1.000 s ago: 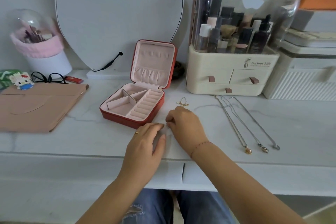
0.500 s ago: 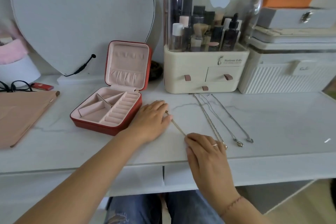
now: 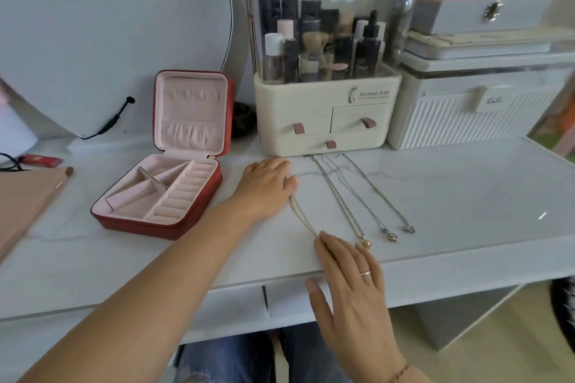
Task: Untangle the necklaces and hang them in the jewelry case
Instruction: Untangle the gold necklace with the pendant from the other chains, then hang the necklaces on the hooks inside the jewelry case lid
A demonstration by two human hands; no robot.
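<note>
1. Head view: one thin gold necklace [image 3: 303, 216] lies stretched on the white table [image 3: 466, 196].
2. Left hand [image 3: 267, 185] hides its far end, grip flat with fingers straight.
3. Right hand [image 3: 351, 280], grip spread, fingertips press its near end.
4. Three more necklaces [image 3: 357, 196] lie alongside, right.
5. Open red jewelry case [image 3: 161, 190] sits left.
6. Cosmetics organizer [image 3: 323, 115] reads "Serinus Life".
7. The ribbed box [image 3: 466, 121] has an unreadable label.

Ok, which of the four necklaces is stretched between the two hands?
The leftmost gold chain: it runs from under the left hand to the right hand. The other three necklaces lie to its right.
</note>
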